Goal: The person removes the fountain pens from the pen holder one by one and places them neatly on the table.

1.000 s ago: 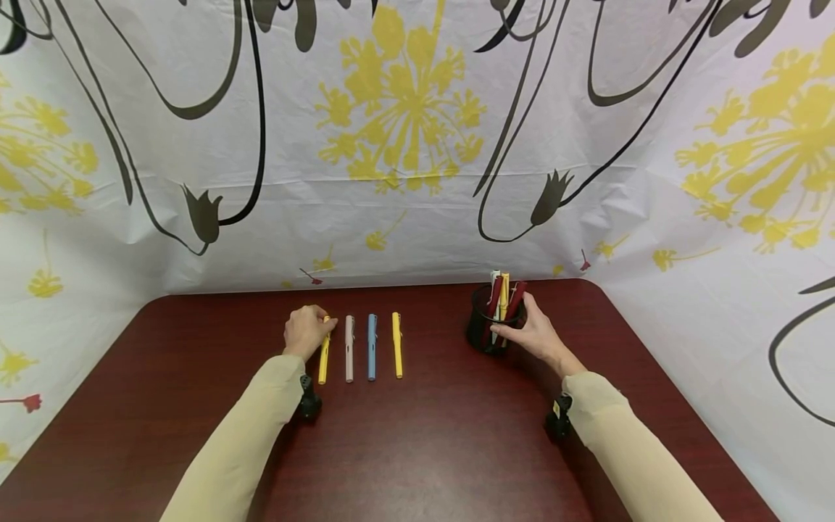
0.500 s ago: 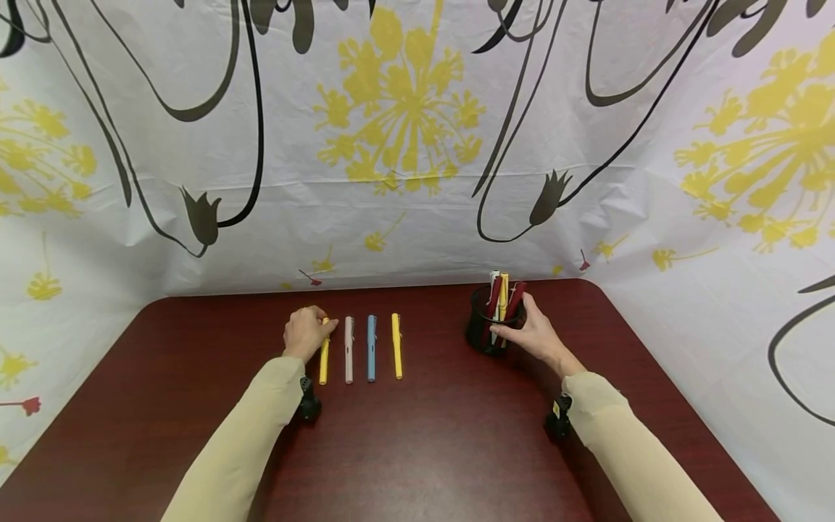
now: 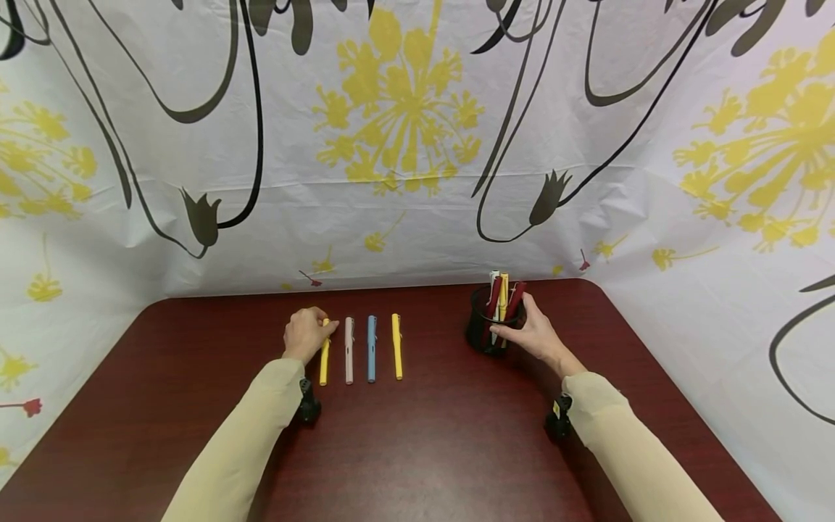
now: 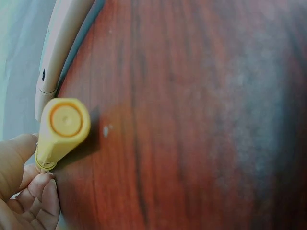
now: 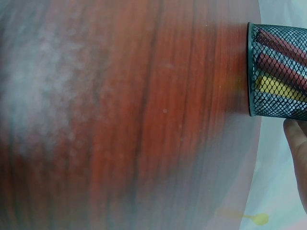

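Four pens lie side by side on the dark red table (image 3: 424, 449): an orange-yellow pen (image 3: 323, 362), a pale pink pen (image 3: 349, 351), a blue pen (image 3: 371, 349) and a yellow pen (image 3: 396, 346). My left hand (image 3: 305, 332) pinches the far end of the orange-yellow pen (image 4: 61, 128), which lies on the table. My right hand (image 3: 533, 332) curls round a black mesh pen cup (image 3: 488, 328) (image 5: 278, 72) that holds red, yellow and white pens.
A white cloth with yellow flowers and black stems (image 3: 404, 130) hangs behind the table and along both sides. The table's rounded far corners lie close to the cloth. Small black wrist cameras (image 3: 308, 403) sit under both sleeves.
The orange-yellow pen has slid slightly toward me and straightened beside the pink pen. The right hand and the cup have stayed still.
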Available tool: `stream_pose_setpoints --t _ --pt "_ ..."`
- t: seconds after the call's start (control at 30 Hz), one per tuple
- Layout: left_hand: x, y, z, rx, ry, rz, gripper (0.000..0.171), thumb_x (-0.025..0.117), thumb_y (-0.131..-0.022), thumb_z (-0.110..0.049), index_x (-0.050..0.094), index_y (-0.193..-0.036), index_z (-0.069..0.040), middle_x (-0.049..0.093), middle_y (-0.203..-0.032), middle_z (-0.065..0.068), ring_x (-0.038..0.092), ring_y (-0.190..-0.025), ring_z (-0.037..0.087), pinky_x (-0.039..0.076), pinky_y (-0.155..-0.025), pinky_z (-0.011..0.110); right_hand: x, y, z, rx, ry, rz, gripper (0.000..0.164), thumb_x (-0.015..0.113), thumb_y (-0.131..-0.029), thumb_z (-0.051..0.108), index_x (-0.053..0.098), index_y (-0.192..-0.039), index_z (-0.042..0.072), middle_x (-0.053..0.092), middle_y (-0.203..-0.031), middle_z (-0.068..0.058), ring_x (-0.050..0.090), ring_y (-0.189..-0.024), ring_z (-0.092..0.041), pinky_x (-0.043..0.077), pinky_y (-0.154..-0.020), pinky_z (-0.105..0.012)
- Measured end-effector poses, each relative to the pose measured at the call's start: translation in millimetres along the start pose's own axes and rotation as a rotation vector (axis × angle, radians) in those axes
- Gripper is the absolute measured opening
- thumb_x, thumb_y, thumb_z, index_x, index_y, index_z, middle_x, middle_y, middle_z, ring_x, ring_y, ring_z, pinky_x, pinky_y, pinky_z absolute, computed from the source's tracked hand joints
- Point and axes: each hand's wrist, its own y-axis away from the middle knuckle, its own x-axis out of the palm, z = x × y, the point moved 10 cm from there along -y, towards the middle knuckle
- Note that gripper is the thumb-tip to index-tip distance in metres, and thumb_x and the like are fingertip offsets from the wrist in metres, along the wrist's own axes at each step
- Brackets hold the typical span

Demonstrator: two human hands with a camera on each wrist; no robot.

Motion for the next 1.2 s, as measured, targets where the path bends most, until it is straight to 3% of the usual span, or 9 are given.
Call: stream_pose_setpoints --t 0.07,0.3,0.57,0.73,0.97,1.2 --pt "-0.1 0.0 -0.2 0.006 -0.001 0.000 0.037 0.067 -0.086 -0.032 0.067 -0.106 0.000 0.062 -0.097 0.017 0.060 -0.073 0.027 0.050 -0.060 0.036 0.2 -1.0 -2.3 0.002 -0.003 -0.002 0.087 0.074 -0.082 0.020 0.018 -0.146 0.002 0.037 -0.141 -0.024 0.034 -0.133 -0.037 0.033 -0.103 -0.055" --pt "-0.2 -0.3 -0.5 0.010 -0.006 -0.001 0.038 0.068 -0.086 -0.032 0.067 -0.108 -0.001 0.062 -0.098 0.017 0.060 -0.077 0.028 0.050 -0.063 0.039 -1.3 9.1 22.2 0.002 -0.008 0.022 0.089 0.071 -0.082 0.013 0.012 -0.146 -0.007 0.028 -0.144 -0.032 0.026 -0.135 -0.045 0.030 -0.103 -0.060" --pt "-0.2 0.0 -0.4 0.018 -0.004 0.001 0.041 0.066 -0.087 -0.033 0.065 -0.109 0.001 0.060 -0.099 0.018 0.059 -0.078 0.030 0.049 -0.064 0.039 1.7 -1.8 -12.3 0.027 0.024 0.025 0.100 0.073 -0.082 0.029 0.005 -0.150 0.003 0.018 -0.152 -0.025 0.020 -0.140 -0.039 0.029 -0.106 -0.057" --pt "-6.8 0.8 -6.0 0.052 0.010 -0.050 0.043 0.065 -0.088 -0.035 0.063 -0.114 -0.001 0.059 -0.105 0.019 0.059 -0.079 0.032 0.050 -0.065 0.043 2.0 -2.4 -18.0 0.031 0.029 0.027 0.103 0.073 -0.081 0.032 0.003 -0.150 0.002 0.014 -0.153 -0.025 0.017 -0.141 -0.040 0.027 -0.106 -0.059" --pt "-13.8 -1.2 -41.4 0.161 0.085 -0.102 0.039 0.064 -0.090 -0.032 0.064 -0.118 -0.006 0.060 -0.112 0.015 0.060 -0.078 0.027 0.049 -0.062 0.040 0.0 -2.2 -19.0 0.050 0.035 0.030 0.105 0.073 -0.081 0.034 0.000 -0.150 0.001 0.010 -0.154 -0.025 0.015 -0.141 -0.040 0.026 -0.107 -0.059" --pt "-0.1 4.3 -96.0 0.188 0.331 0.010 0.034 0.063 -0.091 -0.030 0.065 -0.117 -0.008 0.067 -0.107 0.009 0.063 -0.086 0.022 0.052 -0.070 0.036 0.9 -2.6 -17.8 0.052 0.041 0.030 0.106 0.073 -0.081 0.034 0.000 -0.150 0.001 0.009 -0.154 -0.025 0.014 -0.141 -0.040 0.025 -0.107 -0.059"
